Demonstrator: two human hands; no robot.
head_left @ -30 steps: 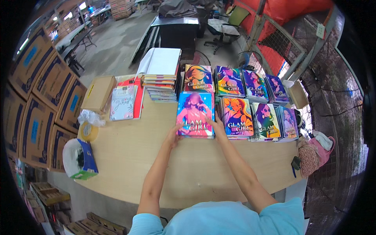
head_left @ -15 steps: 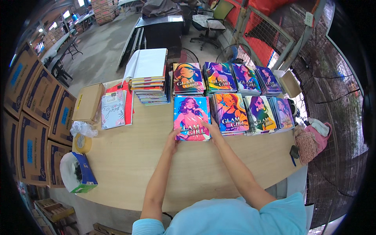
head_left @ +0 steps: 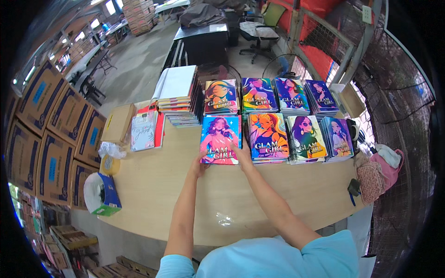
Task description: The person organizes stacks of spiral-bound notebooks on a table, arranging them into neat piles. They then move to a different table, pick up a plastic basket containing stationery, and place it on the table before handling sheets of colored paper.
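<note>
My left hand and my right hand grip the lower sides of a spiral notebook with a pink and blue cover of a long-haired figure. It sits in the front row, at its left end; whether more notebooks lie under it is hard to see. Right of it stand stacks of spiral notebooks with an orange cover, a yellow-green cover and a purple cover. Behind is a second row of stacks, among them one with a brown-gold cover.
A tall notebook pile with a lined page on top stands back left. Further left on the table are a pale notebook, a cardboard box, tape and a blue-green carton. A pink bag lies right; cartons rise left.
The whole view has shifted, so the left-hand boxes show more. Both hands keep their grip on the pink notebook. The raised page on the tall pile now lies flatter.
</note>
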